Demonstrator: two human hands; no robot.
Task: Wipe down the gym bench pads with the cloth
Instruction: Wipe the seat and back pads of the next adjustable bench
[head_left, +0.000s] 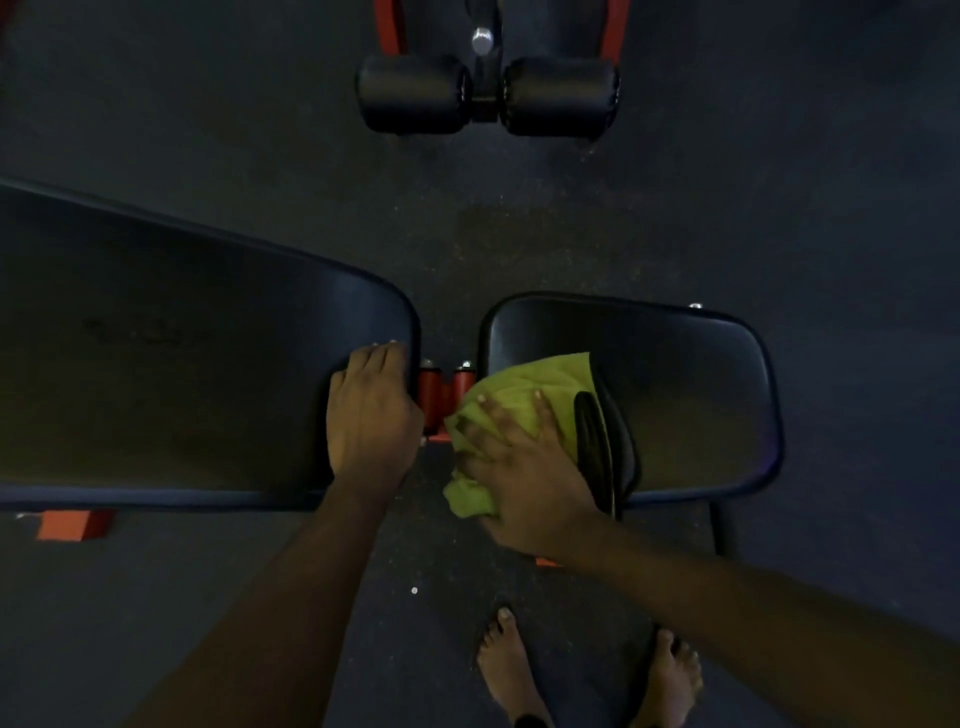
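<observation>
The right hand (519, 457) lies flat on a crumpled yellow-green cloth (535, 376), its grip released: the fingers (543, 415) are spread and straight and press the fabric down rather than closing round it. The cloth sits on the left end of the short dark vinyl seat pad (691, 395), with a bunched part spilling off the pad's near corner below the palm. Just right of that hand a narrow black curved flap (597, 447) stands up from the seat pad. The left hand (371, 410) rests palm down on the rounded end of the long dark vinyl back pad (182, 364), fingers stretched out along the pad's edge, grip also released and holding nothing. Red metal frame tubes (441, 389) show in the gap between the two pads. Two black foam rollers (415, 93) lie farther off on the dark speckled floor (675, 218), and two bare feet (511, 670) stand below.
</observation>
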